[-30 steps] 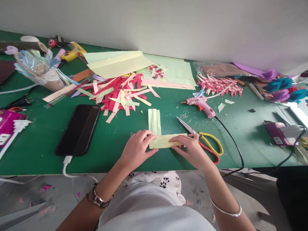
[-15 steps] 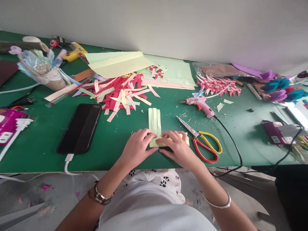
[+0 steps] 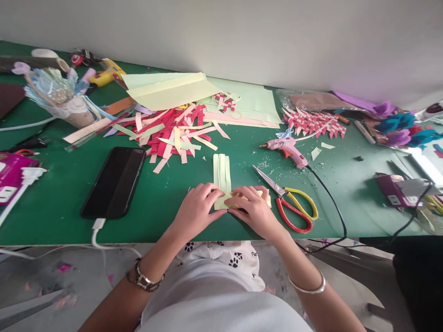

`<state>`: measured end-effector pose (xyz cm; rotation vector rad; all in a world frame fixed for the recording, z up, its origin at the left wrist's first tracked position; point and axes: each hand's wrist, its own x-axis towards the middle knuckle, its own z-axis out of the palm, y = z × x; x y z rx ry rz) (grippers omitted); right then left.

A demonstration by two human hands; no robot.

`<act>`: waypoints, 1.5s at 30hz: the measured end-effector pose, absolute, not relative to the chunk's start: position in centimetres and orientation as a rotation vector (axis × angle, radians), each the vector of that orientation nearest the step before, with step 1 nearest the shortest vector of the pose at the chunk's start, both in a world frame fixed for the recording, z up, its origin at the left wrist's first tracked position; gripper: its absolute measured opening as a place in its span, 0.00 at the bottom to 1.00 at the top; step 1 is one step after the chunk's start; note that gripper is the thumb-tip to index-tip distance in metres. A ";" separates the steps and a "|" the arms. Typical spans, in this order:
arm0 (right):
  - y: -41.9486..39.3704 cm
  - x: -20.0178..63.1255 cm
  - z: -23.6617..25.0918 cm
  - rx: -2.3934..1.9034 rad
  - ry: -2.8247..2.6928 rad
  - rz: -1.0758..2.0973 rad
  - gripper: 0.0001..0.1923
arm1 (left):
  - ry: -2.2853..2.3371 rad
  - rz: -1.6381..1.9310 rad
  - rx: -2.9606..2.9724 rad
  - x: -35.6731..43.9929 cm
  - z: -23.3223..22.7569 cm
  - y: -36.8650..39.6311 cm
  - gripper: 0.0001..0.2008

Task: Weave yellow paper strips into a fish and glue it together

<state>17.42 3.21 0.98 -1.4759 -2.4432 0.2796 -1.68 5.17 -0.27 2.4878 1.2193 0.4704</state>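
1. At the near edge of the green table (image 3: 51, 216), your left hand (image 3: 195, 210) and right hand (image 3: 254, 212) meet over a set of pale green and yellow paper strips (image 3: 223, 173).
2. Your left hand lies flat, fingers pressed close together, their tips bearing down on the left end of the strips where the upright ones cross the sideways ones.
3. Your right hand is curled, fingertips pinching and pressing the sideways yellow strips just right of the crossing; whether a strip is lifted, you cannot tell.
4. Three upright green strips run from under your fingers toward the far side, lying flat on the table.
5. Just right of your right hand lie scissors (image 3: 294, 207) with red and yellow handles, blades open and pointing far-left.
6. Farther off, beyond the scissors, rests a pink glue gun (image 3: 287, 148), its black cord trailing to the near right.
7. To the far left of the strips sits a heap of red, pink and cream paper strips (image 3: 173, 131), with light green sheets (image 3: 173, 90) behind it.
8. Well to your left lies a black phone (image 3: 114, 182), face up, a white cable plugged into its near end.
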 end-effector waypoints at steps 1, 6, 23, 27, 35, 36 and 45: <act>3.2 17.4 1.0 -1.475 -2.452 0.265 0.09 | 1.217 0.469 2.492 -1.7 -0.3 5.2 0.13; 3.1 17.7 0.7 -1.462 -2.450 0.249 0.09 | 1.219 0.491 2.510 -1.7 -0.3 5.2 0.13; 2.5 17.0 1.1 -1.200 -2.516 -0.282 0.16 | 1.132 0.580 3.011 -1.4 0.5 4.5 0.09; 2.5 17.2 0.9 -1.171 -2.482 -0.312 0.14 | 1.106 0.694 3.038 -1.4 0.2 4.3 0.10; 2.5 17.6 0.7 -1.130 -2.426 -0.388 0.12 | 1.108 0.783 3.071 -1.4 0.0 4.2 0.08; 2.4 17.7 0.7 -1.138 -2.432 -0.387 0.12 | 1.105 0.779 3.072 -1.4 0.0 4.2 0.08; 2.4 18.4 0.4 -1.224 -2.465 -0.104 0.09 | 1.088 0.682 3.026 -1.5 0.0 4.4 0.08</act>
